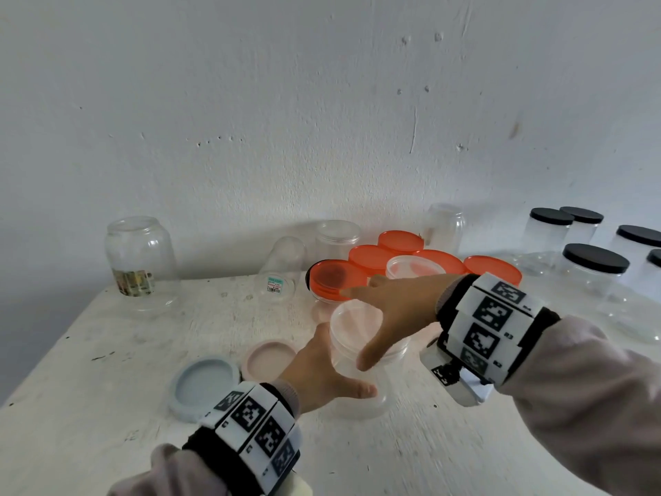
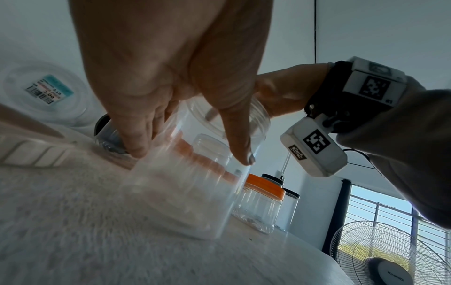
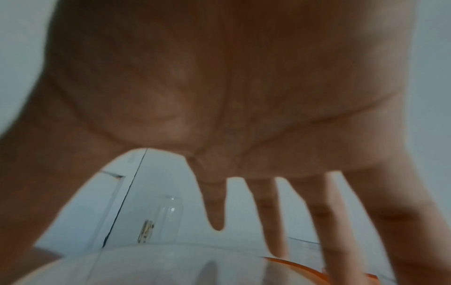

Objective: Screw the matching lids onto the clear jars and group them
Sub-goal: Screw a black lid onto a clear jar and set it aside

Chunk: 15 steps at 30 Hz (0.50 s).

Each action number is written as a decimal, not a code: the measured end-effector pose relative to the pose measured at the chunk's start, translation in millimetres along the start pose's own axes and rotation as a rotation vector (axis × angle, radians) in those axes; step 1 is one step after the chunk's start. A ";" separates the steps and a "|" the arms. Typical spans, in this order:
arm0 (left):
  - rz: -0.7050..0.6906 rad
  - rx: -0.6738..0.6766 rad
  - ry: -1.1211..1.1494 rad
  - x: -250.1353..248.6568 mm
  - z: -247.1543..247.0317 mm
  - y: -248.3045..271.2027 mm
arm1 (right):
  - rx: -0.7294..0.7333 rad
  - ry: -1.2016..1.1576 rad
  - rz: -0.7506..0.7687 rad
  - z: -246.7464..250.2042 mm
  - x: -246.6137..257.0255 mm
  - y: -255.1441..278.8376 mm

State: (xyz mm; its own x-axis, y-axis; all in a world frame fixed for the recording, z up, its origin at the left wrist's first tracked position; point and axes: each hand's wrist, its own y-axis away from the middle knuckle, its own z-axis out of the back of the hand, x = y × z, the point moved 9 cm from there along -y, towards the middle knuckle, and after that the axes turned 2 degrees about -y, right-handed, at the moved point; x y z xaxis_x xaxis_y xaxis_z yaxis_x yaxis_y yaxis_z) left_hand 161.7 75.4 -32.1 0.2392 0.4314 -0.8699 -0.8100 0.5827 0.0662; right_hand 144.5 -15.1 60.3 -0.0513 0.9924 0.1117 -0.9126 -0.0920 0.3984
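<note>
Centre of table (image 1: 107, 352), near front: clear jar (image 1: 357, 374), upright, clear lid (image 1: 354, 318) on top. Gripped at the side by left hand (image 1: 322, 370), fingers wrapped round the wall. Right hand (image 1: 397, 309) spread flat above the lid, fingers straight; touching or just clear of it, cannot tell. Blurred badly in right wrist view. Behind jar: orange-lidded jars (image 1: 372, 257), partly hidden by the right hand. Left of jar: pink lid (image 1: 266, 356), blue lid (image 1: 204, 386).

White plaster wall (image 1: 322, 102), pitted and scuffed, behind a worn whitish table (image 1: 107, 370). At the room's far side, a standing fan (image 2: 390, 256) before a barred window (image 2: 380, 206), daylight outside.
</note>
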 end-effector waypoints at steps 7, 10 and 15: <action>-0.005 -0.003 0.008 0.5 -0.2 -0.4 | 0.025 -0.024 0.035 1.2 3.2 1.2; -0.016 -0.003 0.017 0.1 0.3 0.2 | -0.062 0.008 -0.030 4.1 1.0 0.4; -0.002 -0.012 -0.007 0.2 0.7 0.3 | 0.008 0.012 -0.019 1.5 -3.5 -1.4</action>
State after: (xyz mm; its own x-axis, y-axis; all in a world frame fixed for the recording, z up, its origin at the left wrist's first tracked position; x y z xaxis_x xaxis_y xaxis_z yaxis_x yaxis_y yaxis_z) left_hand 161.8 76.1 -31.9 0.2445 0.4355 -0.8664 -0.8157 0.5754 0.0591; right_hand 146.6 -18.6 60.7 -0.0391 0.9949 0.0934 -0.9100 -0.0740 0.4079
